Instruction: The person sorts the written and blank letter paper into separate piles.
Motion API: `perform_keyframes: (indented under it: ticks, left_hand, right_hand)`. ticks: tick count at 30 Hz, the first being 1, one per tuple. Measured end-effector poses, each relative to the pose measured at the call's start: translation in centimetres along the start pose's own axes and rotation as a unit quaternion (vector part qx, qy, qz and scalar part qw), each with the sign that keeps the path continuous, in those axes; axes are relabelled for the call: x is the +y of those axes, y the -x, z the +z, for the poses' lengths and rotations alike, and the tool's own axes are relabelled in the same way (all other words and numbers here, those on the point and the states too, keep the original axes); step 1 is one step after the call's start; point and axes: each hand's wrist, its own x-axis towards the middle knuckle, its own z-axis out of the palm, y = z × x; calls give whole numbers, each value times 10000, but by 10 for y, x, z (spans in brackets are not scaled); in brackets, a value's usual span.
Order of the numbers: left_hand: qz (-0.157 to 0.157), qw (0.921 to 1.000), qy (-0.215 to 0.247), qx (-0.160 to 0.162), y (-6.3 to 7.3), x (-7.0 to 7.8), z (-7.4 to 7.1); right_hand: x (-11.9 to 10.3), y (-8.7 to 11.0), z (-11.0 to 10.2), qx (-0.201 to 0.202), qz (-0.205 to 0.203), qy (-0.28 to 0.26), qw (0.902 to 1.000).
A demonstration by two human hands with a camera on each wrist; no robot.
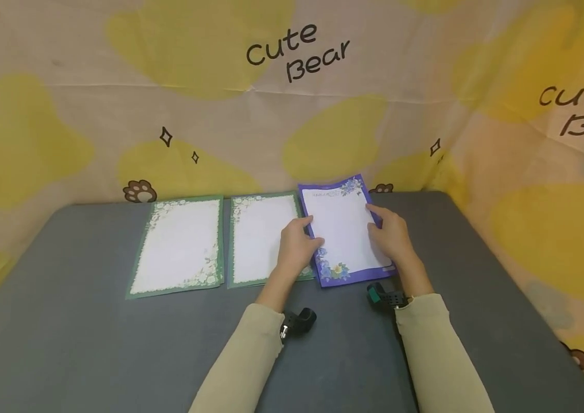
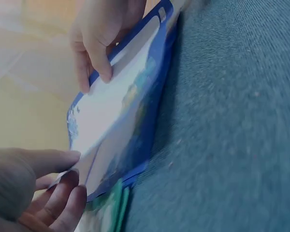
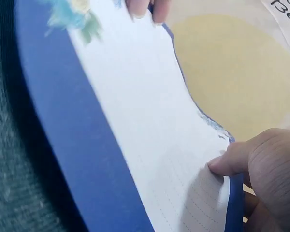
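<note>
Both hands hold blue-purple bordered letter paper (image 1: 341, 229), which has dashed writing lines and flowers at two corners. My left hand (image 1: 296, 244) pinches its left edge, thumb on the printed face. In the left wrist view the left hand (image 2: 43, 188) grips that edge, where the paper bends. On the opposite edge, my right hand (image 1: 391, 232) has its thumb on the face and fingers behind, as the right hand (image 3: 266, 169) in the right wrist view also shows. The paper's near-left corner overlaps a green-bordered sheet (image 1: 263, 241) beside it.
Another green-bordered sheet (image 1: 180, 246) with white flowers lies further left on the dark grey table (image 1: 90, 344). A yellow and cream cloth (image 1: 209, 120) with printed words hangs behind the table and along its right side. Dark straps with small devices sit on both wrists.
</note>
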Motion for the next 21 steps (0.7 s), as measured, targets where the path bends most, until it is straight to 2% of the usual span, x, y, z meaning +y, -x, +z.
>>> perform_keyframes:
  ticks: [6,12,18,21]
  left_hand:
    - [-175,9992,-364,57,-3,1,7]
    - [-200,9956,-911,134,-3,5,11]
    - [9,9833,-1791,315,-1,10,18]
    - [-19,9773,-2088,366,-1,12,21]
  right_hand:
    - [10,-2,5,106,8,109,9999]
    - [15,-3,10,-114,132,137,9998]
    - [21,-1,12,-177,353,268,9989]
    - [24,0,14,-104,524,273,9982]
